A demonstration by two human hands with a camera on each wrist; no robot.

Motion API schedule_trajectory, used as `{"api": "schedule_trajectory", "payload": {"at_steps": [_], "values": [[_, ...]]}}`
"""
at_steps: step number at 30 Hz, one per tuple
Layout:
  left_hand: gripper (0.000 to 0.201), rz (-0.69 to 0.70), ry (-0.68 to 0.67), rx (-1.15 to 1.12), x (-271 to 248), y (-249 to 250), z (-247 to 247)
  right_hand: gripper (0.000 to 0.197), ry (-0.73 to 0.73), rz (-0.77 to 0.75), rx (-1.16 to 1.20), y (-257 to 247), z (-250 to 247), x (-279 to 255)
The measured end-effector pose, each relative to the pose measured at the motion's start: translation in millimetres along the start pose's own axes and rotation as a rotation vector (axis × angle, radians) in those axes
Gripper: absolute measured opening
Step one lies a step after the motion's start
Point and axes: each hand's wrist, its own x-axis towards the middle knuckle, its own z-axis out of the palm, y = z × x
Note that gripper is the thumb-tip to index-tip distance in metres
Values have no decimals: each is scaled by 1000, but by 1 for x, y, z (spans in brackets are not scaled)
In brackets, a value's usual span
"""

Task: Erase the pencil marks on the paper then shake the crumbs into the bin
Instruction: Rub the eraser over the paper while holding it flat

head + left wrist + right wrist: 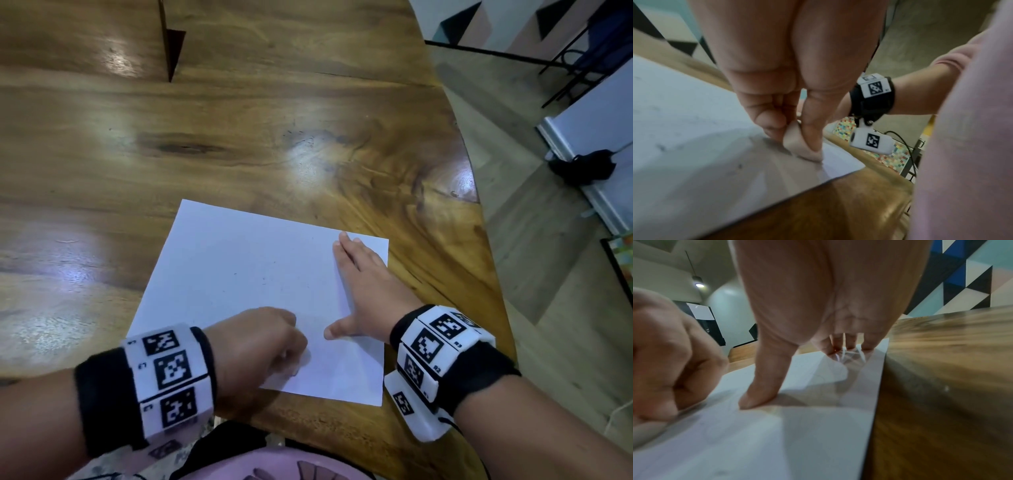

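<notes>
A white sheet of paper point(246, 274) lies on the wooden table point(239, 137) near its front edge, with a few faint grey specks in its middle. My left hand point(270, 346) is curled over the sheet's near part and pinches a small pale eraser point(797, 142), whose lower end presses on the paper point(684, 129). In the head view the eraser is hidden under the fist. My right hand point(356, 284) lies flat on the sheet's right side, fingers straight and thumb spread. In the right wrist view its thumb point(764, 386) presses the paper point(797, 426).
The table's curved right edge point(479, 192) runs close to the paper, with grey floor beyond it. A dark triangular gap point(171, 48) splits the tabletop at the far left. A black object point(582, 168) lies on the floor at the right. No bin is in view.
</notes>
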Motion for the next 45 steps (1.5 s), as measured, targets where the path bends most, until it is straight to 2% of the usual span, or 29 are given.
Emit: {"api": "schedule_trajectory", "payload": {"at_steps": [2,6,8,13,17,21,23,26,27,31,35,39,43,45], "values": [[15,-12,18,-5,8,-1,-5,128,2,-6,0,0,0,0],[10,-53,222,21,29,0,-15,127,8,-12,7,-1,0,0],[10,-35,255,23,25,2,-10,128,10,-12,12,0,0,0],[12,-12,225,-16,10,0,2,128,12,-18,21,4,3,1],[10,-29,216,-60,11,-4,4,130,26,53,43,20,3,-6],[7,-67,155,-23,23,1,-19,131,16,57,39,30,2,-10],[10,-135,249,-10,42,0,-45,130,22,54,35,29,2,-9],[13,-279,486,-51,76,-5,-76,129,18,66,21,28,1,-9],[13,-307,512,-52,85,-6,-80,129,18,69,5,29,1,-9],[11,-328,512,-91,93,-2,-64,129,23,86,-50,29,3,-9],[11,-236,375,-90,87,5,-50,129,27,114,-111,30,2,-9],[13,-283,493,-85,101,-3,-64,129,17,132,-145,28,1,-10],[6,-164,330,-42,96,11,-48,129,19,132,-131,27,-1,-12],[7,-198,365,-39,101,7,-54,128,18,129,-130,27,-1,-12]]}}
